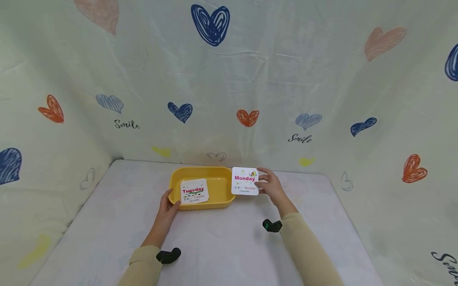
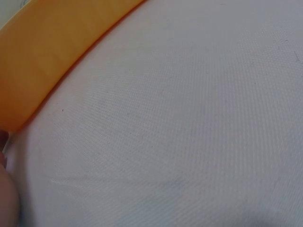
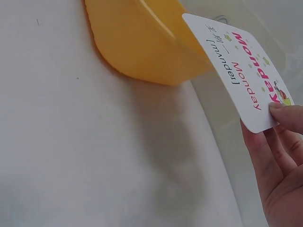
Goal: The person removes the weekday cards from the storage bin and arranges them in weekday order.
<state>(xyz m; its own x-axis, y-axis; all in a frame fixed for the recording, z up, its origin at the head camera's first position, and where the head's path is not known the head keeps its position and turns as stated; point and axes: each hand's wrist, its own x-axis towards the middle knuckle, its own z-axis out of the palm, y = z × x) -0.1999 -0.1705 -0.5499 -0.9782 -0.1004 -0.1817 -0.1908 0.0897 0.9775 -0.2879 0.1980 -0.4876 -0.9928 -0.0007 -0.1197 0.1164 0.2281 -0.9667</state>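
A shallow yellow plastic tray sits on the table near the back wall. My left hand grips its near left corner, the thumb at the rim; in the left wrist view only a sliver of that hand shows beside the tray's wall. Inside the tray, on its left side, a white "Tuesday" card leans face up. My right hand pinches a white "Monday" card by its right edge, thumb in front and fingers behind. The right wrist view shows this card raised above the table beside the tray's right end.
A white cloth covers the table. Behind it and at both sides hangs a pale curtain printed with hearts and "Smile". A small black device is at the left wrist, another black device at the right.
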